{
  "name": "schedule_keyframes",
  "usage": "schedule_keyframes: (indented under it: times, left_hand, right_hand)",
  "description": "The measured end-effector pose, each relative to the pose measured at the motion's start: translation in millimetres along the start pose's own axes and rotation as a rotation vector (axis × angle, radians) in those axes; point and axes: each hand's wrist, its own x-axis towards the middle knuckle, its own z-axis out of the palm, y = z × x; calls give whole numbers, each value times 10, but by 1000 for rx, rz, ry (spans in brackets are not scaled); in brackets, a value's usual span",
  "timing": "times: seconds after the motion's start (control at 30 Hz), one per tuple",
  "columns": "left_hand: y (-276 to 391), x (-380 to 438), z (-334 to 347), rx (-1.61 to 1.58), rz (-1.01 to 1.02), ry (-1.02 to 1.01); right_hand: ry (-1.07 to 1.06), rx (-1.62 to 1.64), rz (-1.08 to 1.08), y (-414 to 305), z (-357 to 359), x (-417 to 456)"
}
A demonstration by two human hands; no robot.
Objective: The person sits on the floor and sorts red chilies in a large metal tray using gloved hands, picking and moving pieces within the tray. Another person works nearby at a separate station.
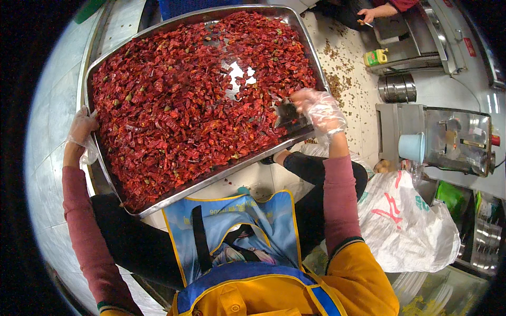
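A large rectangular metal tray (184, 196) lies before me, tilted in view and spread with chopped dried red chili pieces (170, 102). Gloved in clear plastic, my left hand (82, 127) grips the tray's left rim. Over the right front corner is my right hand (316, 106), also in a clear plastic glove and blurred. Its fingers reach inward past the rim, beside a dark bare patch of tray bottom. Whether they hold any chili cannot be told. Another bare patch shines right of the tray's middle.
A large white woven sack (407, 225) stands at my right. Chili seeds and bits (336, 75) litter the tiled floor. Beyond are a yellow jug (375, 57), a pale blue bucket (411, 147), and another person's hand (367, 16) holding a cigarette. A blue crate (197, 8) sits behind the tray.
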Motion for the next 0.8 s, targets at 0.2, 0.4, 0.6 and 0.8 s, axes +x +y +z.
schedule_keyframes:
  times: [0.2,0.4,0.6,0.8]
  left_hand:
    - [-414,34,-121,294,110,-100]
    - [54,-8,-90,-99,-197,-28]
    - [23,-48,-107,-94,-125,-60]
    - [-108,-20,-129,161,87,-83]
  right_hand:
    - [130,-323,-137,-2,288,109]
    - [216,-393,-223,-163,517,106]
    - [114,-716,-189,-487,775,207]
    - [92,-873,-146,-396,899,342]
